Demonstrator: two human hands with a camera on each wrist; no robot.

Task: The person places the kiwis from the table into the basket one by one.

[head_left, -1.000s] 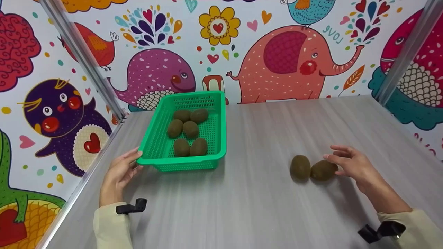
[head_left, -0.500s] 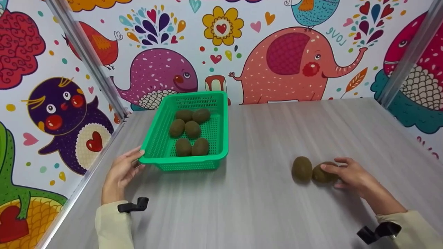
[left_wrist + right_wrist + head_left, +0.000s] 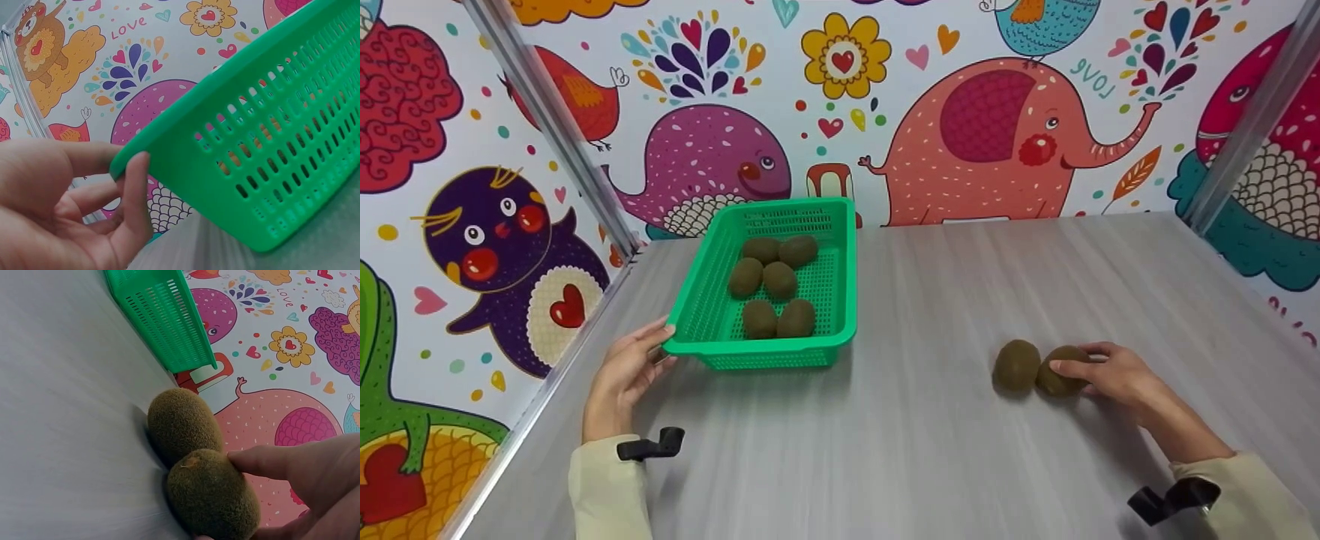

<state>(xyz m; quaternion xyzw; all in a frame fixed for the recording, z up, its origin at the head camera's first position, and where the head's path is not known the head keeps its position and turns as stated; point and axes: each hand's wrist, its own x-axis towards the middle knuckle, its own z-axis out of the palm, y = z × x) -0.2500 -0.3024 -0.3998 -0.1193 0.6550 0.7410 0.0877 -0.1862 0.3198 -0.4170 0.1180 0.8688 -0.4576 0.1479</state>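
Note:
My left hand [image 3: 621, 379] pinches the near left corner of a green plastic basket [image 3: 761, 347]; in the left wrist view the thumb and fingers [image 3: 136, 197] meet at its rim. Several brown kiwis [image 3: 779, 280] lie inside, toward the left and middle of its floor. On the right of the table, my right hand [image 3: 1125, 381] grips a kiwi [image 3: 211, 495] from its right side, thumb on one side and fingers partly hidden behind it. A second kiwi [image 3: 1016, 367] sits right against it on the left, untouched by the hand.
The grey wood-grain table [image 3: 915, 435] carries everything, with bare surface between the basket and the two kiwis. A printed cartoon wall [image 3: 975, 150] rises behind the table, and metal posts [image 3: 1245, 120] stand at its back corners. Black wrist mounts [image 3: 652, 444] sit on both sleeves.
My right hand has come down and to the left onto the right-hand kiwi, and its fingers have closed round it. The left hand keeps its hold on the basket, which stays put.

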